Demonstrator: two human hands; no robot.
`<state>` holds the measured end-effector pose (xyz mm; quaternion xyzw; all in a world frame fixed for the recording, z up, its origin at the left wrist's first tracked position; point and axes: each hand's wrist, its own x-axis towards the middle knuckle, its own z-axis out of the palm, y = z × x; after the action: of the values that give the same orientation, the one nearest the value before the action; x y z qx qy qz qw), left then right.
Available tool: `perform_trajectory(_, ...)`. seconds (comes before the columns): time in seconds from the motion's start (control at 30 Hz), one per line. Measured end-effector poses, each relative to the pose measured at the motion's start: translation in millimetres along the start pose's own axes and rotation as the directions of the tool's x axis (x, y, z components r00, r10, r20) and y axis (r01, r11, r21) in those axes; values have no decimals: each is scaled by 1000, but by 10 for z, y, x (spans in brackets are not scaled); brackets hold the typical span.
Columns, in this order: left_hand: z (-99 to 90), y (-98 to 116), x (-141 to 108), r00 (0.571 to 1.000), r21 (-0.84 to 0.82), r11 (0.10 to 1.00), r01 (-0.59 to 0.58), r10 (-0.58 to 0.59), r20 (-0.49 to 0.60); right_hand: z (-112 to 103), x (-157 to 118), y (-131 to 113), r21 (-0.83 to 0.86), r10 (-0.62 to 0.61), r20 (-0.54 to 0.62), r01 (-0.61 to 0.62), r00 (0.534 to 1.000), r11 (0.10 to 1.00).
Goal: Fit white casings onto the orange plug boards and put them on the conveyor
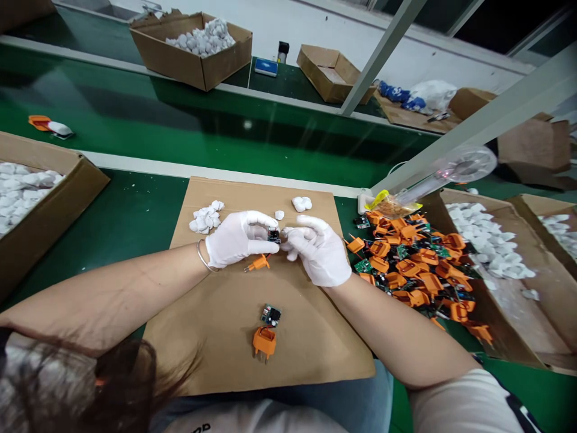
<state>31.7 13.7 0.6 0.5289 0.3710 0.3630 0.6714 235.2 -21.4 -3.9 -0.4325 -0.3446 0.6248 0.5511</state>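
My left hand (238, 238), in a white glove, pinches a small dark circuit board (273, 235) between thumb and fingers. An orange plug housing (258, 263) hangs or lies just below that hand. My right hand (319, 249), also gloved, has its fingertips pressed together beside the board; a small white bit seems to be between them, too small to make out. White putty-like lumps (206, 218) lie left of my hands, with another lump (302, 204) and a small piece (279, 214) beyond them. Nearer me, a second board (271, 315) is joined to an orange plug housing (264, 343).
A cardboard sheet (202, 337) covers the green table. At the right is a pile of orange plugs with boards (415, 264), beside a carton of white lumps (545, 337). Another carton (54, 222) stands left. A slanted metal post (383, 54) rises behind.
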Motion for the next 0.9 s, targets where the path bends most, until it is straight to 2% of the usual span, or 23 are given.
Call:
perform_trajectory(0.13,11,6,-7,1000,57,998,-25,26,-17,-48,-14,31,-75,4,-15,-5,1000,997)
perform_trajectory(0.27,22,19,-11,998,91,995,-35,39,-45,-30,-13,44,-20,-35,21,36,999,999)
perform_trajectory(0.37,21,6,-9,997,131,989,-69,71,-10,-9,-7,26,-20,-1,24,1,1000,1000)
perform_trajectory(0.47,17,-19,-4,994,140,984,-109,107,16,-9,-7,14,-84,31,-22,-33,999,996)
perform_trajectory(0.67,40,-10,-19,993,141,983,-117,121,-18,-2,-26,22,-77,-25,-6,24,1000,997)
perform_trajectory(0.77,60,1,-37,990,185,976,-115,129,-65,37,-48,-2,-94,-17,-57,12,998,995)
perform_trajectory(0.9,76,-22,-53,976,285,945,-160,194,-96,72,-85,-6,-183,-60,-156,31,986,983)
